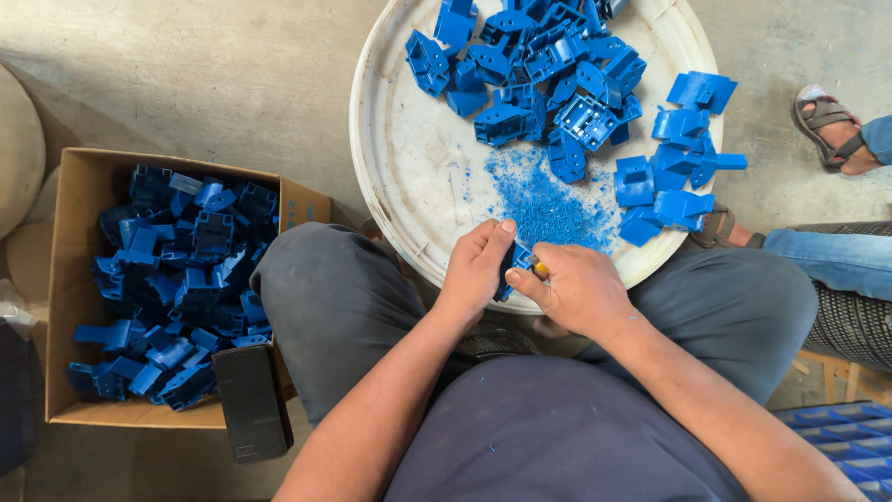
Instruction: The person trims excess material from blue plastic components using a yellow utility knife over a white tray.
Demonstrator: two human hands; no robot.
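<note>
My left hand grips a small blue plastic part at the near rim of a round white tray. My right hand is closed on a small tool with a yellowish handle, its tip against the part. A heap of blue plastic parts lies at the far side of the tray. Fine blue shavings are scattered just beyond my hands. A second group of blue parts lies along the tray's right rim.
A cardboard box at my left knee holds many blue parts. A black rectangular object leans at its near corner. Another person's sandalled foot and jeans leg are at right. A blue crate sits bottom right.
</note>
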